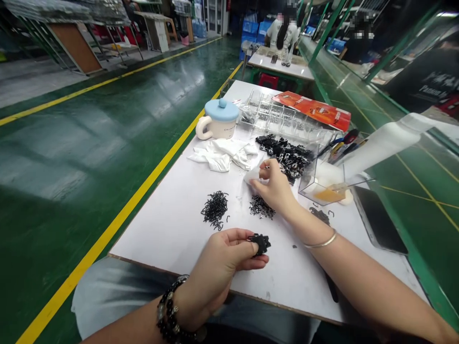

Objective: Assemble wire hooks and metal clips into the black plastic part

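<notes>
My left hand (224,254) pinches a black part (263,244), thumb against fingers. Beyond, my right hand (276,187) half-curls at something white (252,176); grip unclear. Judged a holding step; next move calls for a steady left pinch. Farther out: clear divided tray (281,130), small parts inside; rightward, clear box (309,187) of pens (336,152).

The small black part (263,244) looks like plastic, mostly matt. The white tabletop (168,224) is smooth with a faint sheen; the green floor (143,138) is glossy. The lidded mug (219,119) looks smooth, the white cloth (224,154) crumpled, the pen holder (322,182) clear plastic, the bangle (328,241) shiny metal.
</notes>
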`<control>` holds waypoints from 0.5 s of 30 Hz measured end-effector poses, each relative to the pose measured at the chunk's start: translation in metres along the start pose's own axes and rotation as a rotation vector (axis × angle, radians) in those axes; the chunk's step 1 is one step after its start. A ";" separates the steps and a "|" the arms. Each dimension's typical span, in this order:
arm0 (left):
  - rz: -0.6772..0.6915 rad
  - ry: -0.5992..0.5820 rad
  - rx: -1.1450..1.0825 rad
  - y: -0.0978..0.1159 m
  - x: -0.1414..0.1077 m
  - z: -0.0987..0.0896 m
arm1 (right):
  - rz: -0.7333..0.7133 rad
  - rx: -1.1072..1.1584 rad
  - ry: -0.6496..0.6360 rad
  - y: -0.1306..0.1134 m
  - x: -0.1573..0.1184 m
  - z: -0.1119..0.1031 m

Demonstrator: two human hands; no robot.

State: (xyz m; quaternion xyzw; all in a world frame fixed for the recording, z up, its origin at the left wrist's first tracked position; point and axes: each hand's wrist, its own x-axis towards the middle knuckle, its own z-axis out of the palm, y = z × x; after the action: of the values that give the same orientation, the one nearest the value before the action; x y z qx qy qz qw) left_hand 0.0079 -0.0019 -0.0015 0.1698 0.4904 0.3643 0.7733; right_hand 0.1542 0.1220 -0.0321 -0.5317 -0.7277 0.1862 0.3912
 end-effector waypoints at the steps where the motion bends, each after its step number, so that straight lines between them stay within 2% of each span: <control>1: 0.006 0.005 -0.009 0.000 0.000 0.000 | -0.025 -0.024 -0.003 -0.001 0.000 -0.003; 3: 0.019 0.010 -0.033 0.001 0.001 -0.001 | -0.082 -0.083 0.024 -0.006 -0.006 -0.023; 5: 0.032 0.014 -0.061 0.003 0.002 -0.001 | -0.124 -0.167 0.141 -0.007 -0.018 -0.055; 9: 0.042 -0.001 -0.087 0.007 0.003 0.002 | -0.049 -0.327 0.690 0.013 -0.046 -0.119; 10: 0.045 -0.009 -0.086 0.008 0.003 0.003 | -0.014 -0.329 0.730 0.022 -0.051 -0.129; 12: 0.048 -0.025 -0.081 0.008 0.002 0.004 | 0.071 -0.290 0.719 0.040 -0.058 -0.138; 15: 0.044 -0.038 -0.084 0.007 0.001 0.005 | 0.117 -0.188 0.694 0.056 -0.061 -0.138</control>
State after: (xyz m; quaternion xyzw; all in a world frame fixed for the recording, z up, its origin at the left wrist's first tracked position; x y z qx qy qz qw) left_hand 0.0100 0.0037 0.0042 0.1548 0.4563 0.3979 0.7807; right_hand 0.3036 0.0662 -0.0071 -0.6377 -0.5337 -0.0512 0.5530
